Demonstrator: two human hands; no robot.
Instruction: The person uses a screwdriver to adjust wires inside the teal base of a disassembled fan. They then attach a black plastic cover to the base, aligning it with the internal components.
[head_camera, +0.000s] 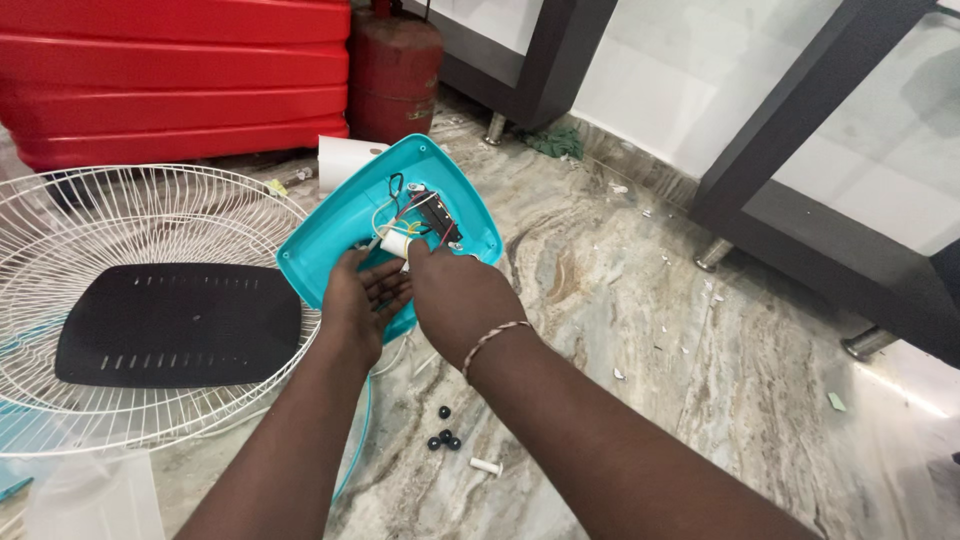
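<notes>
Fingertips of both hands meet at the centre of the frame, inside the upturned teal shell (330, 245). Those of the right hand (455, 295) look closed around a small white cylinder (396, 242), likely a capacitor, though the back of the hand hides the grip itself. The left hand (362, 305) lies palm up just beneath, fingers loosely together and curled, touching the shell's floor beside the cylinder.

Thin wires (395, 212), yellow, white, red and black, run from the cylinder to a dark switch block (437, 215) just above and to the right. A tug on the cylinder could, I judge, pull a wire off its joint or snap it, since they look short and taut. The shell rests tilted on the marble floor (640, 330), held up only by the left hand, so it may slip.

Lower centre, black beads (443, 438) and a white peg (485, 466) lie loose near the forearms; an elbow could scatter them. A white cord (405, 355) trails under the shell and could snag.

At left lie a wire grille (130, 215) and black plate (180, 325); upper left, a red case (175, 75) and cylinder tank (393, 70).
</notes>
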